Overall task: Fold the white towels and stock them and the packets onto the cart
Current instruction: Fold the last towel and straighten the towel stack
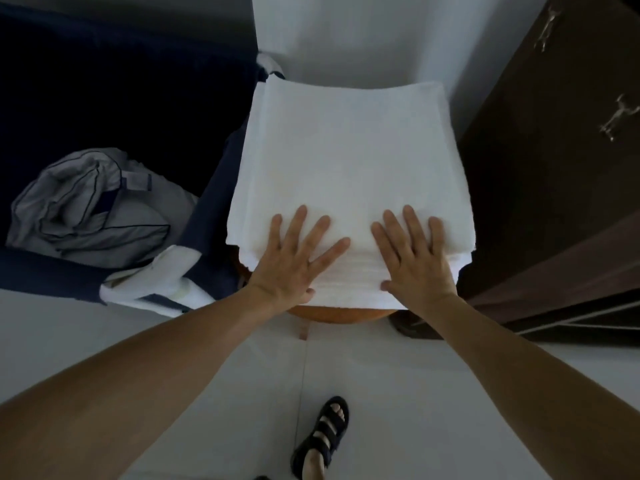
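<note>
A folded white towel [349, 161] lies on top of a stack of white towels, which rests on a round orange-brown stool [343, 312]. My left hand [294, 258] lies flat on the towel's near left part with fingers spread. To its right, my right hand [415, 254] presses flat on the near right part, thumb at the stack's front edge. No packets or cart show in this view.
A dark blue laundry bag or bin [104, 98] stands at the left with crumpled grey-white linen [86, 206] inside. A dark brown cabinet [554, 168] stands close on the right. White tiled floor [381, 393] and my sandalled foot [322, 438] are below.
</note>
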